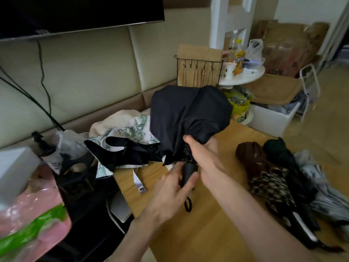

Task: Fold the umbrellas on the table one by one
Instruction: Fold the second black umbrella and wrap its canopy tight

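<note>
I have the black umbrella lifted clear of the tabletop, roughly over its middle. My right hand is clenched round the gathered cloth just above the handle. My left hand curls loosely about that handle, thumb on one side and fingers on the other.

The canopy above my right grip is a slack, ballooning bundle, not pleated flat. My worry is that if I twist or wrap it as it is, the folds will bunch unevenly and the closing strap, which I cannot find from here, will not reach round.

The left grip looks light. A firm pull from the right could tug the handle free, or let the shaft spring out.

The wrist loop dangles and could get trapped.

The floral umbrella sprawls just beside my work on the left. The rolled brown umbrella and its neighbours lie near on the right. A careless swing could drag either off the edge.
</note>
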A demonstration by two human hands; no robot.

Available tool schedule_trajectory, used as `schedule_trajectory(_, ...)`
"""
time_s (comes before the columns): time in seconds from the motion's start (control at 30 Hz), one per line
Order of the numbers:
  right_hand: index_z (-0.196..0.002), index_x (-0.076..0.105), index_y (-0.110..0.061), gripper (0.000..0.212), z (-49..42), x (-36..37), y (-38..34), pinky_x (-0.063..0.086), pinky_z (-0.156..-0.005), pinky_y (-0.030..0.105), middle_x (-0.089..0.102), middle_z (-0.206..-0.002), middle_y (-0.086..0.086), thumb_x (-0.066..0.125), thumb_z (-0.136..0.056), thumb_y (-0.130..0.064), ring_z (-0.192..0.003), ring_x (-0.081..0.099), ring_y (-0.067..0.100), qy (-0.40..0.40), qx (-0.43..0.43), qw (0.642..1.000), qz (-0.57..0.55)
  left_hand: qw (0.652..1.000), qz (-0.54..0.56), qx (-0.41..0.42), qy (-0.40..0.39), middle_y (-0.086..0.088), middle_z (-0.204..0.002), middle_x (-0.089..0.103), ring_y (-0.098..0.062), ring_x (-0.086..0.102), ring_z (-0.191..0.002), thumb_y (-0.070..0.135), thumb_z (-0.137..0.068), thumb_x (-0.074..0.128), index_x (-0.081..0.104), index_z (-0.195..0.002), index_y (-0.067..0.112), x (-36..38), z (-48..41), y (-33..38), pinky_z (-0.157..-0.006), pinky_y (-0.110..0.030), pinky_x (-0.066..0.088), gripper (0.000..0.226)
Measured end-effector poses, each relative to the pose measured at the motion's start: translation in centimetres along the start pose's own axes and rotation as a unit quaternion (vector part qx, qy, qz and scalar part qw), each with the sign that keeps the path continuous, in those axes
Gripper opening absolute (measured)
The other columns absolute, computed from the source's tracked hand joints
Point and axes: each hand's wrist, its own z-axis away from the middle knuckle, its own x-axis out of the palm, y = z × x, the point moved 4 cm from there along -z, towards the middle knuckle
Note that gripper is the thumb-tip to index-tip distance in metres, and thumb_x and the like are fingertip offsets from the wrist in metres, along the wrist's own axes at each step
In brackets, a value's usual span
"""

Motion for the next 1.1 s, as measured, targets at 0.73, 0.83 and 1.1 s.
schedule_trajectory(0.73,-0.150,0.044,-0.024,0.075,3.7,3.6,0.6,0.060,-0.099,0.031,0.067,-0.134,-0.006,0.076,-0.090,0.005,-0.122,0.067,0.005,-0.235,-0.123,0.951,0.158,0.931,0.305,-0.085,0.179,0.012,-0.153,0.053,0.004,0.054,-0.135,0.044,-0.076,0.088,0.018,-0.165,0.035,-5.4,-3.2,0.8,-0.111,-0.020,0.047,0.114)
schedule_trajectory(0.83,-0.141,0.048,-0.027,0.065,4.2,3.2,1.6,0.054,-0.101,0.019,0.067,-0.130,-0.014,0.076,-0.091,0.005,-0.118,0.064,-0.009,-0.311,-0.092,0.928,0.185,0.927,0.313,-0.100,0.182,0.009,-0.136,0.067,-0.002,0.067,-0.121,0.028,-0.085,0.087,0.034,-0.156,0.032,-5.7,-2.9,-0.2,-0.098,-0.019,0.056,0.089)
schedule_trajectory(1.1,-0.154,0.048,-0.029,0.072,2.9,0.2,-0.6,0.052,-0.108,0.032,0.071,-0.134,-0.010,0.073,-0.095,0.003,-0.126,0.066,0.008,-0.385,-0.087,0.895,0.206,0.886,0.375,-0.139,0.233,0.009,-0.120,0.077,-0.010,0.074,-0.110,0.019,-0.091,0.080,0.055,-0.139,0.027,-7.2,-2.5,-2.3,-0.084,-0.026,0.062,0.055)
